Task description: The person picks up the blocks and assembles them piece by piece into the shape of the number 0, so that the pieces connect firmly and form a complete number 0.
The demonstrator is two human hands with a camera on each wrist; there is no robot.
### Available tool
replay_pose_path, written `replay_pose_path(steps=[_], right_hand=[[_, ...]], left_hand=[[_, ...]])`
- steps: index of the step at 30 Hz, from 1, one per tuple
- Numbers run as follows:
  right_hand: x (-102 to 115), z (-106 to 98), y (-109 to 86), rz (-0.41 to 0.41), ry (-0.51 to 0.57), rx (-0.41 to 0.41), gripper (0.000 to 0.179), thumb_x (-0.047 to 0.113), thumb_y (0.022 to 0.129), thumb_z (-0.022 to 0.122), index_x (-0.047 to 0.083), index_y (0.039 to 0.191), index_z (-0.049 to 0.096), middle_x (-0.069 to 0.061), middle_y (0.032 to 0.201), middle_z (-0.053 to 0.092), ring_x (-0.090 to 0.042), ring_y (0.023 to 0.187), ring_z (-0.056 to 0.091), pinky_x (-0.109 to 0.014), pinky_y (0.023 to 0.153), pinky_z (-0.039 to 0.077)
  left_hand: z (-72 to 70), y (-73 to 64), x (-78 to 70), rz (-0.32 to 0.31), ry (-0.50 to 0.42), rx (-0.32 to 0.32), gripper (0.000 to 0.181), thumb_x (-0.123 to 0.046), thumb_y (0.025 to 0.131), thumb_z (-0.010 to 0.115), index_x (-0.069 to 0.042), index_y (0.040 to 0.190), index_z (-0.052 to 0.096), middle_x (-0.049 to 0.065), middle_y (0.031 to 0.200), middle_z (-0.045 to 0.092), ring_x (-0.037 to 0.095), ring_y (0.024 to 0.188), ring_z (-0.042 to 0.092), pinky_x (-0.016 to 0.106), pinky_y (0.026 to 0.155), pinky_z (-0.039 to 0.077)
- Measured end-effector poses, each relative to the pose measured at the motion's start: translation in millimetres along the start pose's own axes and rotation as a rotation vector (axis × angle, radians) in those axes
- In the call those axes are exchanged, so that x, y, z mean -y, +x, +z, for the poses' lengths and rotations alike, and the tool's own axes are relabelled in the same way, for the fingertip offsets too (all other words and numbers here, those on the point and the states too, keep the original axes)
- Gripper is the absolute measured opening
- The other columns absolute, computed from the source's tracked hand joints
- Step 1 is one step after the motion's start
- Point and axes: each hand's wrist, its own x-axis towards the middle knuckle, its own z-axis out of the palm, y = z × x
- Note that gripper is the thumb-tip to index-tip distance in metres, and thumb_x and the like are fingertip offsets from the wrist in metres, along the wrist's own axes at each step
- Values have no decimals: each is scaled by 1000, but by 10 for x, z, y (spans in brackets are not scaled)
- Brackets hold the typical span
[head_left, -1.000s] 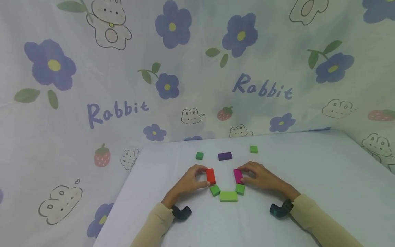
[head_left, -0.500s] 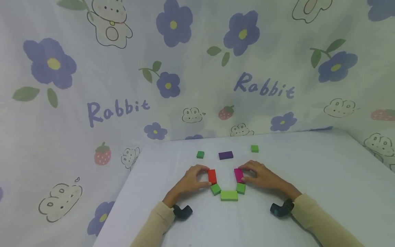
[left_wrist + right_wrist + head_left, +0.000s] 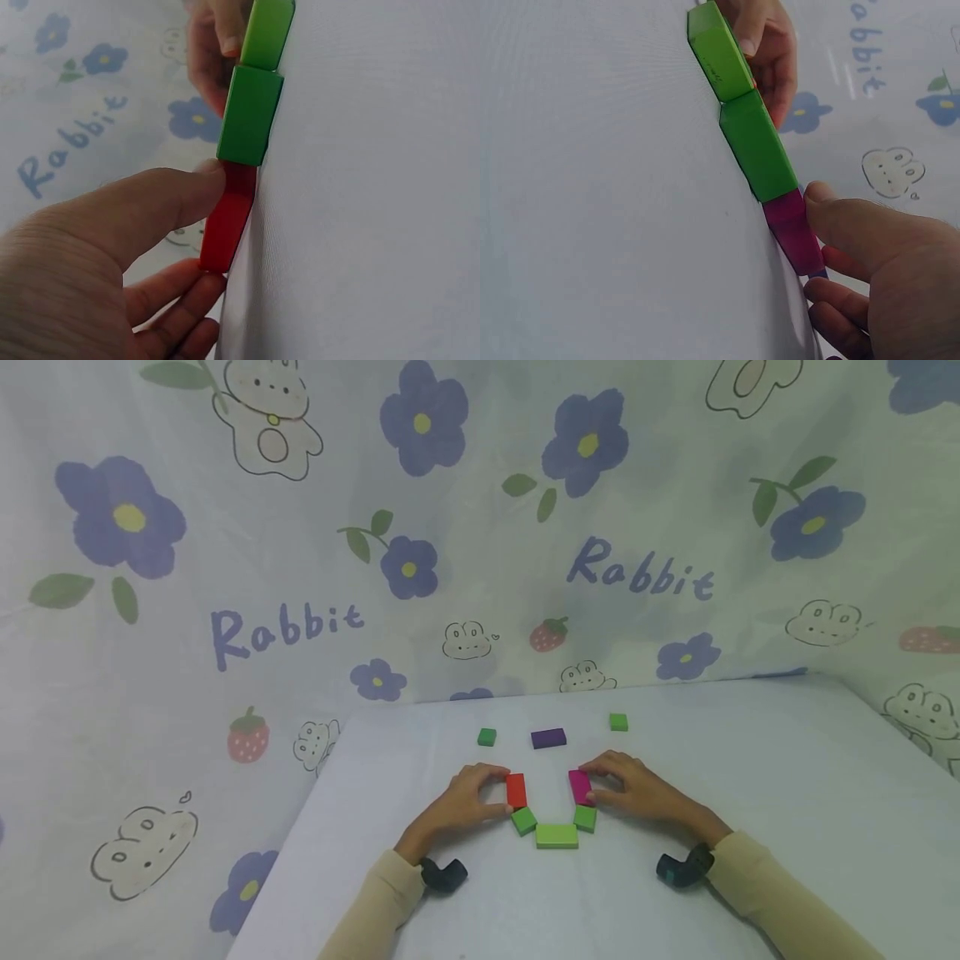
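Note:
In the head view my left hand (image 3: 462,799) pinches a red block (image 3: 516,791) by its two ends, thumb at the near end and fingers at the far one. Opposite it, my right hand (image 3: 637,788) pinches a magenta block (image 3: 581,787) the same way. Below the red block lies a tilted green block (image 3: 524,821); another green block (image 3: 585,818) lies below the magenta one. Between these two, nearest to me, is a lime rectangular block (image 3: 557,836). Together they form a U. Both wrist views show the held blocks end to end with the green block (image 3: 251,116) and green block (image 3: 759,148).
Farther back on the white table (image 3: 750,760) lie a small dark green block (image 3: 487,737), a purple block (image 3: 549,738) and a small light green block (image 3: 618,722). A flower-and-rabbit printed curtain (image 3: 480,527) hangs behind. Each wrist wears a black device (image 3: 444,876).
Both hands keep hold of their blocks in nearly the same places. The whole head view has shifted slightly.

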Motion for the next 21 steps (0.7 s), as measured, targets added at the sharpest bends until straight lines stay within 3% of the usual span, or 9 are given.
replay_pose_path(steps=[21], right_hand=[[14,5,8,7,10,5,46,36,90,73,21,131,63,7,121,64,-19,119,57,-52,102,43]], left_hand=[[10,9,26,10,2,-13,57,-38,89,73,-16,139,56,3,141,57,26,135,44,56,112,36]])
